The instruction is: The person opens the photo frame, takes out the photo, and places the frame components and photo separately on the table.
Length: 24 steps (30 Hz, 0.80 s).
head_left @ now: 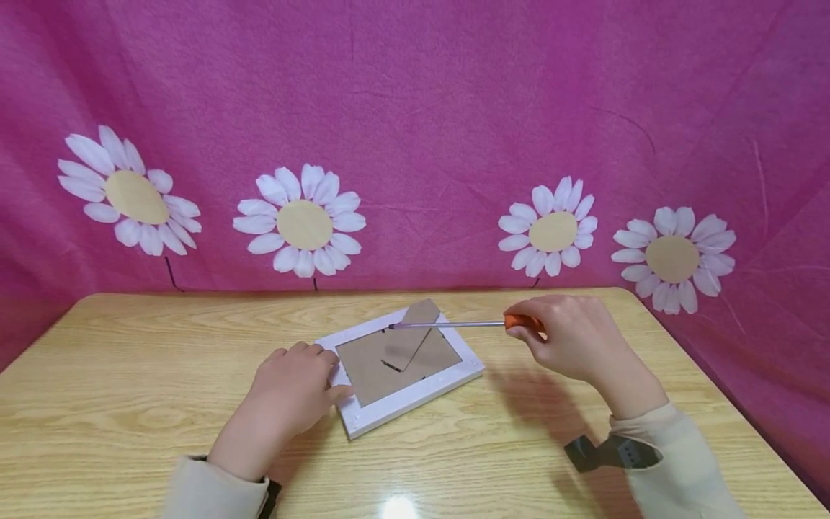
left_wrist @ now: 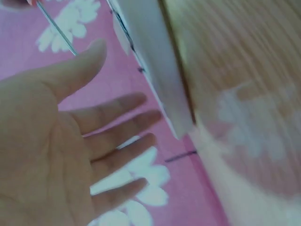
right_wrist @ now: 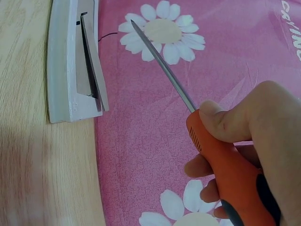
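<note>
Right hand (head_left: 570, 337): is curling round the handle of the screwdriver (right_wrist: 225, 160), maybe so the tip can point freely.
Left hand (head_left: 292, 389): is gripping nothing; its fingers are stretching out, almost straight, by the left side of the frame (head_left: 415, 393), perhaps to steady it. I cannot tell if they are touching.
Screwdriver: is pointing left above the frame; the right wrist view is showing a gap by the tip.
Frame: is lying back side up on the bench (head_left: 162, 360), likely for easy reach.
Flap (head_left: 421, 313): is sticking out from the back.
Cloth (head_left: 421, 144): is hanging behind.
Hard to see: the frame's front is hiding underneath; letters (right_wrist: 291, 24) on the cloth are running off the edge.
</note>
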{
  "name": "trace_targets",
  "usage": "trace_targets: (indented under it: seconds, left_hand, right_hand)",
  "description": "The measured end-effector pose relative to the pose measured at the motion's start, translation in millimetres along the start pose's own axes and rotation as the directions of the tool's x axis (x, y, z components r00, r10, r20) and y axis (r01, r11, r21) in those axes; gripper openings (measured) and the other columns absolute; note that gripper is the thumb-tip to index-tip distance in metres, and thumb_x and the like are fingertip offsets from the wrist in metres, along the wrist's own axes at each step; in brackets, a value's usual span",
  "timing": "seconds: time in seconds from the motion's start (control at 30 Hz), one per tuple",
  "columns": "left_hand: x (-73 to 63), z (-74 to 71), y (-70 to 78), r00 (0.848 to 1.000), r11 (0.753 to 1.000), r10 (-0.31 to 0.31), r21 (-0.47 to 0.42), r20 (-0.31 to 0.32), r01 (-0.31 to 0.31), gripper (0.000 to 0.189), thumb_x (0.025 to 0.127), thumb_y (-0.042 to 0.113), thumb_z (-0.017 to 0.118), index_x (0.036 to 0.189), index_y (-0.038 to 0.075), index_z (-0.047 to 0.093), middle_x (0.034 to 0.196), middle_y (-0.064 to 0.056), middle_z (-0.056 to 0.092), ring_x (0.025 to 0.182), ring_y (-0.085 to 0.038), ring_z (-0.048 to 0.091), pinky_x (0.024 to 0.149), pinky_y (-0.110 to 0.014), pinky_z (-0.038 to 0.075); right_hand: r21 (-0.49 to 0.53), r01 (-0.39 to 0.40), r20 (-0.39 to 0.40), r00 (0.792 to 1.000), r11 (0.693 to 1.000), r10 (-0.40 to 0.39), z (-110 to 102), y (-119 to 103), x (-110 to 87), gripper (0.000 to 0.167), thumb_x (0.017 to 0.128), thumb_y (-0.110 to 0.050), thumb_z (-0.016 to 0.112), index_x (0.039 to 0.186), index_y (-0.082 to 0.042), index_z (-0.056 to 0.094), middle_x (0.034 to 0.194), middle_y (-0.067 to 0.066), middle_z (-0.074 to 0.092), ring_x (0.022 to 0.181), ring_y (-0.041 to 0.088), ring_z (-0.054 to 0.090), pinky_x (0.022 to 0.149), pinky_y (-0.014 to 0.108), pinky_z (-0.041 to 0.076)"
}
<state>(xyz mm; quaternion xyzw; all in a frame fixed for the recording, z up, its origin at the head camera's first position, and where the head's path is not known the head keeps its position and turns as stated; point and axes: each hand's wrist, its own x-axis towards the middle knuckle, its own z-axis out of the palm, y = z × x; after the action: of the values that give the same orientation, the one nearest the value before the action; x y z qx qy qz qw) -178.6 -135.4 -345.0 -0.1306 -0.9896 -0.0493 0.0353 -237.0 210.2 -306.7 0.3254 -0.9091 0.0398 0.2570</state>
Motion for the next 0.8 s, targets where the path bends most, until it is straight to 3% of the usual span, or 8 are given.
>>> trace_targets:
  seconds: [0.2, 0.33, 0.5, 0.8]
  left_hand:
    - [5.7, 7.8, -20.0, 0.998, 0.98, 0.037, -0.197, 0.041, -0.029, 0.052, 0.089, 0.035, 0.074, 0.132, 0.008, 0.063, 0.14, -0.017, 0.054, 0.128, -0.04, 0.049, 0.104, -0.059, 0.038]
    - [6.8, 11.3, -25.7, 0.996, 0.964, 0.067, -0.263, 0.057, -0.05, 0.062, 0.086, 0.032, 0.077, 0.139, 0.008, 0.057, 0.147, -0.018, 0.047, 0.133, -0.042, 0.045, 0.105, -0.06, 0.036]
    - [5.2, 13.2, -26.7, 0.995, 0.979, 0.084, -0.191, 0.045, -0.074, 0.067, 0.078, 0.033, 0.082, 0.136, 0.009, 0.06, 0.145, -0.017, 0.05, 0.131, -0.041, 0.046, 0.104, -0.061, 0.037]
    - [4.7, 11.6, -19.2, 0.999, 0.995, 0.039, -0.097, 0.03, -0.035, 0.063, 0.075, 0.036, 0.083, 0.129, 0.01, 0.065, 0.135, -0.014, 0.058, 0.125, -0.037, 0.051, 0.1, -0.06, 0.039]
  right_hand:
    - [0.004, 0.008, -0.013, 1.0, 1.0, -0.007, -0.4, -0.1, -0.2, 0.017, 0.082, -0.024, 0.079, 0.098, -0.018, 0.076, 0.07, -0.011, 0.062, 0.055, 0.007, 0.048, 0.046, 0.029, 0.036]
    - [0.007, 0.019, -0.039, 0.999, 1.0, -0.019, -0.6, 0.1, -0.6, 0.017, 0.082, -0.023, 0.079, 0.098, -0.017, 0.076, 0.072, -0.009, 0.064, 0.056, 0.007, 0.049, 0.046, 0.029, 0.036]
    - [0.008, 0.044, -0.069, 0.997, 0.999, -0.043, -0.2, 0.6, -0.4, 0.018, 0.082, -0.022, 0.08, 0.098, -0.017, 0.076, 0.077, -0.007, 0.068, 0.058, 0.008, 0.052, 0.047, 0.03, 0.039]
    - [0.01, 0.079, -0.114, 0.99, 0.997, -0.078, 1.2, 1.0, -1.3, 0.019, 0.08, -0.02, 0.08, 0.098, -0.016, 0.076, 0.077, -0.006, 0.068, 0.058, 0.009, 0.052, 0.047, 0.03, 0.04]
